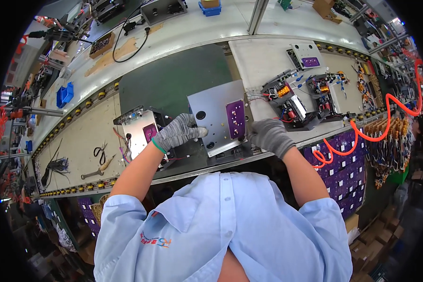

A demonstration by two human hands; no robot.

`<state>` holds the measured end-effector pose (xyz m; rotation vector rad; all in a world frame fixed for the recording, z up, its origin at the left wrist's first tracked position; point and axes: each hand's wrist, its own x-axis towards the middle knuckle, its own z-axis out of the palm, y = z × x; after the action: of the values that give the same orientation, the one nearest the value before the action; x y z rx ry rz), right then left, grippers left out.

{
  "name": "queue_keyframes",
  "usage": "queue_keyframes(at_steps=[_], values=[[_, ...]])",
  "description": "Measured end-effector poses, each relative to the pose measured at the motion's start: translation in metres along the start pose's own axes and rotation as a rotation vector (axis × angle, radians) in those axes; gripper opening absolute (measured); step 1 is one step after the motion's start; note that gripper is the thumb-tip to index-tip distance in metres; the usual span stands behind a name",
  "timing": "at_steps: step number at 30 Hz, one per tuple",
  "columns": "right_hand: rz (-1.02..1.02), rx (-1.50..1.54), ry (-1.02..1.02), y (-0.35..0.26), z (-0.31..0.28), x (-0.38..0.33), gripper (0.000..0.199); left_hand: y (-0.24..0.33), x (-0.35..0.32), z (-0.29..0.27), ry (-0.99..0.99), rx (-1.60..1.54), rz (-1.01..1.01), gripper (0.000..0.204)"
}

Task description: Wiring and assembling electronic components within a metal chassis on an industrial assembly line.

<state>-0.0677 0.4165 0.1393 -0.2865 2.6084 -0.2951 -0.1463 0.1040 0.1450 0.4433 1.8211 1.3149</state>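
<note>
A silver sheet-metal housing [213,110] with round black holes and a purple circuit board [235,120] set in its face stands tilted in front of me. My left hand [181,133], in a grey knit glove, grips its left edge with the thumb across the face. My right hand [271,137], gloved alike, is closed at its lower right corner; the fingertips are partly hidden. Left of it, behind my left wrist, rests a similar silver unit [138,134] with a purple board and loose wires. A dark part [232,154] lies under the housing's lower edge.
Opened units with copper coils [283,90] and another silver unit [306,57] sit on the white board at right. A coiled orange air hose [352,149] hangs at the front right. Pliers [106,163], a wrench [91,174] and a black cable bundle [56,167] lie left. Roller rails [89,104] border the bench.
</note>
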Motion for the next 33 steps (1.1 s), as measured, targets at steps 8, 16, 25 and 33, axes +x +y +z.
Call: queue_keyframes(at_steps=[8,16,25,33], values=[[0.308,0.987,-0.242,0.046,0.062,-0.077,0.039,-0.027,0.019,-0.014,-0.119,0.051,-0.098,0.033],[0.088,0.521,0.333,0.033,0.048,-0.088,0.048,-0.005,0.003,0.006,-0.1,0.132,-0.017,0.034],[-0.154,1.511,0.415,0.004,0.038,0.036,0.056,-0.008,-0.019,0.03,-0.163,0.289,0.027,0.044],[-0.083,1.479,0.437,-0.003,0.029,0.042,0.071,-0.081,0.064,-0.045,0.389,0.64,-0.126,0.04]])
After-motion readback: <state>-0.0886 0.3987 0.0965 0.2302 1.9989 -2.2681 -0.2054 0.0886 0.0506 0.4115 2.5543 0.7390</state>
